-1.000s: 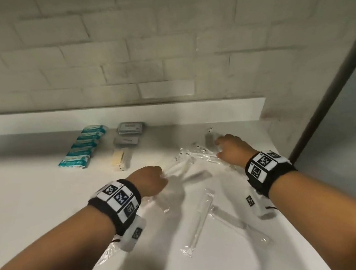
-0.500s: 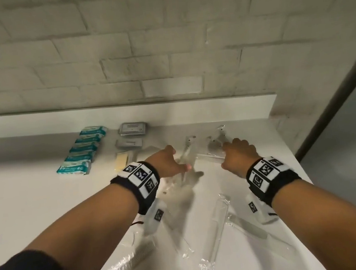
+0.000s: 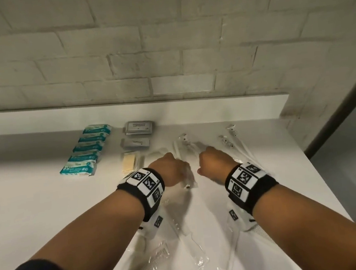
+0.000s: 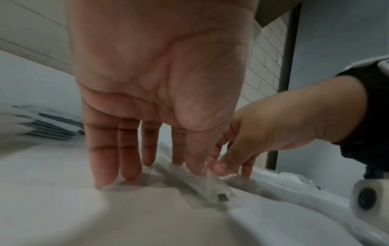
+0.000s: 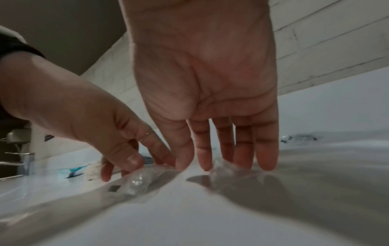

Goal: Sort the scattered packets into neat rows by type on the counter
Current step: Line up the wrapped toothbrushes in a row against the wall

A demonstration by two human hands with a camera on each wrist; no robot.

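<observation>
Sorting is partly done, I judge. Long clear sleeves (image 3: 184,169) are the type in hand: one lies on the counter (image 3: 38,202) under the left hand (image 3: 172,171), its near end with a small dark label poking out by the wrist, and another lies just beside it under the right hand (image 3: 213,164).

In the left wrist view the left fingers (image 4: 129,149) are straight and spread, tips down on the counter and on the sleeve, pressing rather than pinching. The right wrist view shows the right fingers (image 5: 242,146) likewise straight and slightly apart, tips resting on crinkled clear film. Neither hand is curled round anything, as far as I can see; both seem to be laying or nudging sleeves side by side.

Further right, two more sleeves (image 3: 236,144) lie roughly parallel, near the counter's right edge. Toward the person, below the wrists, several sleeves (image 3: 189,238) lie at mixed angles, and a comb in a clear wrapper (image 3: 150,266) sits at the near edge; these look unsorted.

To the left, the finished part: teal packets (image 3: 85,151) stand in a tidy overlapping row running back to the wall, and beside them a column of grey packets (image 3: 138,127) with a pale yellow packet (image 3: 129,163) at its near end.

So two rows look settled, the sleeve row is begun, and the near scatter remains to be lined up.
</observation>
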